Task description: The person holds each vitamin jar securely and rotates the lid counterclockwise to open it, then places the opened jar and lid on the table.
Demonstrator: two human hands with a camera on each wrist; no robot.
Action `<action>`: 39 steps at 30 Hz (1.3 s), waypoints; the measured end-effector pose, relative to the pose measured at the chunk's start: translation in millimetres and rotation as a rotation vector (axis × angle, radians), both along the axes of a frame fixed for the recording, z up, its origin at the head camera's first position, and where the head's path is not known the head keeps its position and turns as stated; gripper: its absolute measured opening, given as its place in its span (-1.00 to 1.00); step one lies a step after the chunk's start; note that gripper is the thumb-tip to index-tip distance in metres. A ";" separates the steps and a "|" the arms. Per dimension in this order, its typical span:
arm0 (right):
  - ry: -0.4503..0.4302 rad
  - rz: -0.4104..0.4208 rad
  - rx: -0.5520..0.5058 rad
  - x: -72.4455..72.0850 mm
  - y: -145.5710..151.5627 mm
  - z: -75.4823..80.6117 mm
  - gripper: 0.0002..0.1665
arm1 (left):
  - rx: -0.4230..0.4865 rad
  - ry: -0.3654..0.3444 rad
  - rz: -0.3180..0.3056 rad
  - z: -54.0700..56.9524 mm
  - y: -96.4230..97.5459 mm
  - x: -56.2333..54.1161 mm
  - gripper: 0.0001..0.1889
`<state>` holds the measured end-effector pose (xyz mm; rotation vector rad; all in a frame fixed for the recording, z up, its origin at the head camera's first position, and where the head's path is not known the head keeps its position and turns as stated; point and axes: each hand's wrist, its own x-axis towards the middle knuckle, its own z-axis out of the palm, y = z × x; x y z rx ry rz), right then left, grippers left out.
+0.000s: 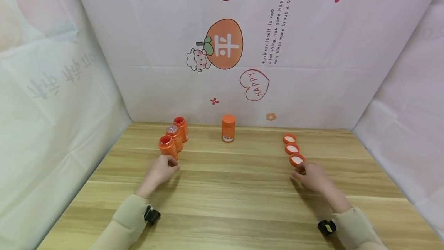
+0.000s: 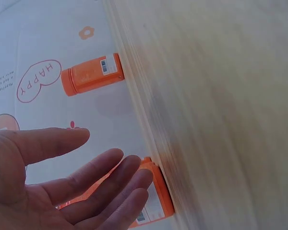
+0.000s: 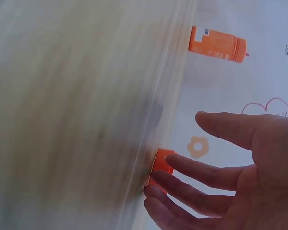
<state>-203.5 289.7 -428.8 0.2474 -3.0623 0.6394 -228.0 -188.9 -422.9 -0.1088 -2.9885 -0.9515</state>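
My left hand (image 1: 161,171) is just in front of the nearest of three lidless orange bottles (image 1: 168,147); its thumb and fingers are apart with nothing between them. The middle bottle (image 1: 175,139) has a silvery top, while the back bottle (image 1: 180,128) shows an open mouth. On the other side, my right hand (image 1: 312,176) is beside the nearest orange cap (image 1: 297,160), fingers loosely bent and thumb apart in the right wrist view. Whether its fingertips touch that cap is unclear. Two more caps (image 1: 292,148) lie behind it in a row, white insides up.
A capped orange bottle (image 1: 228,128) stands upright near the back middle of the wooden table (image 1: 236,196). White printed sheets rise behind the table (image 1: 312,95) and along both sides.
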 end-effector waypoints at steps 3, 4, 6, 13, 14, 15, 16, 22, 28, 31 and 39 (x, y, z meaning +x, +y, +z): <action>0.008 0.017 0.000 -1.8 -5.6 -0.4 -0.52 | 0.006 0.010 -0.009 0.0 5.2 -0.1 -0.81; 0.011 0.021 0.003 -2.1 -7.7 -0.8 -0.52 | 0.008 0.013 -0.014 0.1 6.9 -0.2 -0.81; 0.021 0.035 0.006 -3.2 -11.1 -1.5 -0.52 | 0.009 0.018 -0.028 0.6 10.5 -0.1 -0.79; 0.040 0.076 0.014 -6.6 -23.0 -2.4 -0.48 | 0.017 0.013 -0.060 -0.1 20.7 -3.1 -0.71; 0.048 0.088 0.014 -7.1 -24.6 -2.0 -0.47 | 0.021 0.009 -0.063 -0.5 22.0 -3.7 -0.70; 0.055 0.102 0.015 -7.7 -26.2 -1.4 -0.47 | 0.023 0.007 -0.065 -1.2 23.3 -4.4 -0.69; 0.059 0.108 0.013 -8.1 -27.8 -1.0 -0.47 | 0.026 0.004 -0.073 -1.5 24.6 -4.7 -0.67; 0.050 0.136 -0.015 -12.3 -34.0 0.2 -0.43 | 0.062 -0.030 -0.111 -3.6 34.9 -7.8 -0.62; 0.048 0.169 -0.036 -18.5 -40.3 -1.4 -0.41 | 0.075 -0.035 -0.167 -5.4 45.0 -14.0 -0.59; 0.051 0.188 -0.040 -21.0 -43.0 -3.4 -0.41 | 0.067 -0.033 -0.193 -5.8 48.9 -16.6 -0.59; 0.045 0.203 -0.032 -27.7 -50.3 -3.0 -0.40 | 0.028 -0.013 -0.186 -1.8 61.0 -24.5 -0.58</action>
